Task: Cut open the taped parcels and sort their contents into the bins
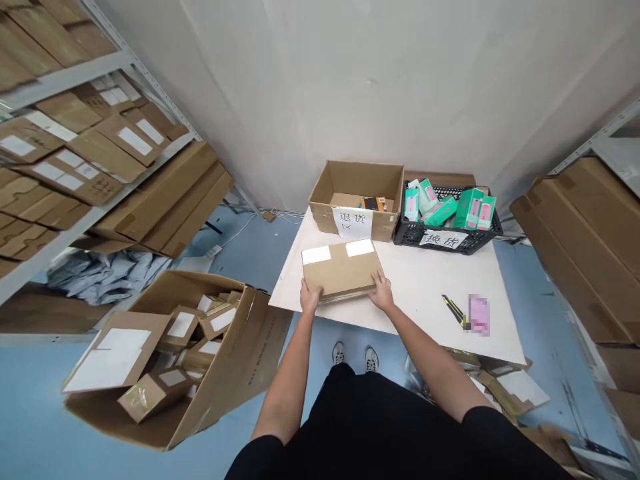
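A flat brown cardboard box (343,270) with two white labels along its far edge is between my hands, at the front edge of the white table (420,293). My left hand (310,295) grips its near left corner. My right hand (382,291) holds the near right corner, fingers resting on the top. Whether the box lies fully on the table or is slightly raised, I cannot tell. Behind it stands an open carton (320,217) with a handwritten paper sign and an orange-and-black packet inside. A black-and-yellow box cutter (454,311) lies to the right.
A black plastic crate (470,245) of green-and-pink boxes stands beside the carton. Near the cutter is a blurred pink item (479,315). On the floor at left, a large carton (240,360) holds several parcels. Shelves (65,83) flank the left; more cardboard (575,247) stands at right.
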Action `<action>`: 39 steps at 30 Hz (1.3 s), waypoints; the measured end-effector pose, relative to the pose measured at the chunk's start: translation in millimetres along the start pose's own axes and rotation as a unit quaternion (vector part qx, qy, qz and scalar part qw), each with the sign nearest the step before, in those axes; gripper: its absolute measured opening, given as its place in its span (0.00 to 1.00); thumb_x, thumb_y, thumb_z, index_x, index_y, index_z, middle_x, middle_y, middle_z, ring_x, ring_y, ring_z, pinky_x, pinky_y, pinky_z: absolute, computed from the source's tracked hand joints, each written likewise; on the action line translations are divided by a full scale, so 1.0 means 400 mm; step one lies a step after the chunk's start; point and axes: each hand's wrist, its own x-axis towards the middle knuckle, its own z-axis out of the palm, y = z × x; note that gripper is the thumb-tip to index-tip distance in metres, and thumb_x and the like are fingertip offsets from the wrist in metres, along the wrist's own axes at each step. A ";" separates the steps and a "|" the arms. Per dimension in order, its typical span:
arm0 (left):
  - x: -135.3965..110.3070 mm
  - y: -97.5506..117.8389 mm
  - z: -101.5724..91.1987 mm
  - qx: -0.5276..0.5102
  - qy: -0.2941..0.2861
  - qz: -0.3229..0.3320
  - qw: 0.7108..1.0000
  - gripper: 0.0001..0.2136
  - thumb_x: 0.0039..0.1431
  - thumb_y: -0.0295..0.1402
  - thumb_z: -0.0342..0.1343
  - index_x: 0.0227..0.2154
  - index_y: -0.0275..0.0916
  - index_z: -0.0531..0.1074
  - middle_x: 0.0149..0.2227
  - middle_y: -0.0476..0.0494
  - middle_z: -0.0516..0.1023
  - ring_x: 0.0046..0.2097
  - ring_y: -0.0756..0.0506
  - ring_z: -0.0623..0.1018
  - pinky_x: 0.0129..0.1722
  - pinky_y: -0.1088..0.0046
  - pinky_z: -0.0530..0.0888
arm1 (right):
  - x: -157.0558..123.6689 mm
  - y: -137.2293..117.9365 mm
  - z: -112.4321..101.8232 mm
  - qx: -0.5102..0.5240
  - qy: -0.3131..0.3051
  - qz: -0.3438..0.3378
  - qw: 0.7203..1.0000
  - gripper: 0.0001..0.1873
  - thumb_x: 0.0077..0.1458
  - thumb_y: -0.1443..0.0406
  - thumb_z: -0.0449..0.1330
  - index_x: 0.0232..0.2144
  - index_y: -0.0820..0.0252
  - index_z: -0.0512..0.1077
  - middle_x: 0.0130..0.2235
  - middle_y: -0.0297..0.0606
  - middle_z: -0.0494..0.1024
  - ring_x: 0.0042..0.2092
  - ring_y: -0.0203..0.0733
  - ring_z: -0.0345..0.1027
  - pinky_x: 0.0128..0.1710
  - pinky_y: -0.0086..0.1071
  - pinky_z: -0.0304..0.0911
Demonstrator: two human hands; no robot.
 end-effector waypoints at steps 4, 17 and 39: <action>0.042 0.059 0.009 -0.054 -0.032 -0.058 0.996 0.50 0.58 0.51 0.66 0.75 0.38 0.49 0.69 0.26 0.67 0.68 0.33 0.74 0.64 0.61 0.73 | -0.004 0.050 -0.027 0.087 0.100 0.093 0.987 0.46 0.59 0.57 0.59 0.76 0.57 0.53 0.69 0.53 0.67 0.69 0.58 0.64 0.68 0.53 0.60; 0.170 0.136 0.072 -0.145 -0.142 0.131 0.970 0.38 0.54 0.33 0.71 0.66 0.47 0.60 0.60 0.45 0.79 0.59 0.42 0.80 0.57 0.68 0.77 | -0.065 0.089 -0.052 0.313 0.181 0.196 0.911 0.60 0.52 0.49 0.66 0.78 0.59 0.42 0.67 0.54 0.73 0.63 0.55 0.74 0.62 0.53 0.70; 0.112 0.076 0.091 -0.111 -0.064 0.258 0.958 0.59 0.58 0.45 0.70 0.78 0.45 0.31 0.76 0.32 0.54 0.75 0.34 0.60 0.71 0.56 0.66 | -0.134 0.129 -0.083 0.212 0.165 0.203 0.942 0.60 0.51 0.52 0.69 0.77 0.50 0.44 0.70 0.50 0.67 0.66 0.57 0.70 0.63 0.52 0.68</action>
